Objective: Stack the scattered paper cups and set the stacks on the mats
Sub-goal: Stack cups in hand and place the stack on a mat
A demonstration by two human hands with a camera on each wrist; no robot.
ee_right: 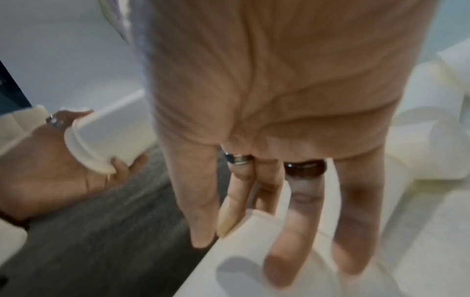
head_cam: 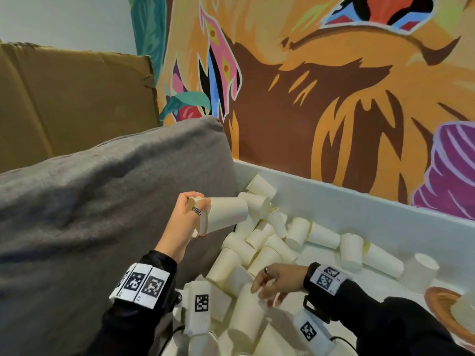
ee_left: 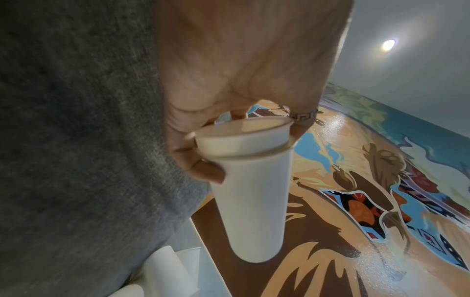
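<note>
My left hand (head_cam: 199,217) grips a short nested stack of white paper cups (head_cam: 226,215) by its rim, held sideways in the air beside the grey cushion. The left wrist view shows one cup nested inside another (ee_left: 251,201), with the fingers and thumb of my left hand (ee_left: 251,144) round the rim. My right hand (head_cam: 264,295) is lower, its straight fingers (ee_right: 279,261) resting on a cup (head_cam: 246,317) that lies in the pile. Several loose cups (head_cam: 259,242) lie scattered on the white surface. A round brown mat (head_cam: 437,301) shows at the right edge.
A big grey cushion (head_cam: 102,201) fills the left side, with cardboard (head_cam: 64,98) behind it. A white ledge (head_cam: 359,201) runs along the painted mural wall (head_cam: 334,86) behind the cups. More cups (head_cam: 380,260) lie toward the mat.
</note>
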